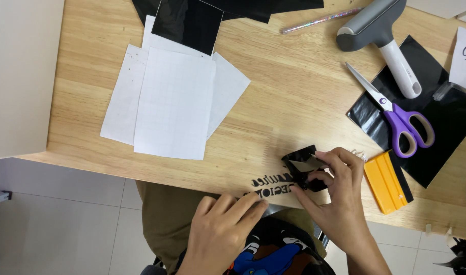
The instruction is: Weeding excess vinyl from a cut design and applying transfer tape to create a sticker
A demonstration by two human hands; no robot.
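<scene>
Two bare hands are seen at 6 o'clock, at the near edge of a wooden table [294, 91]. A crumpled piece of black vinyl [301, 170] is pinched between thumb and curled fingers of the right hand [340, 196]. Black cut-out lettering [271, 186] is pressed flat under the extended fingertips of the left hand [225, 224], nothing being gripped. White gridded backing sheets [174, 102] are stacked at 10 o'clock. Purple-handled scissors [396, 114], a grey-and-white roller tool [380, 35] and a black vinyl sheet [446, 122] are laid at 2 o'clock; a yellow squeegee [388, 181] is placed just beside the right hand.
</scene>
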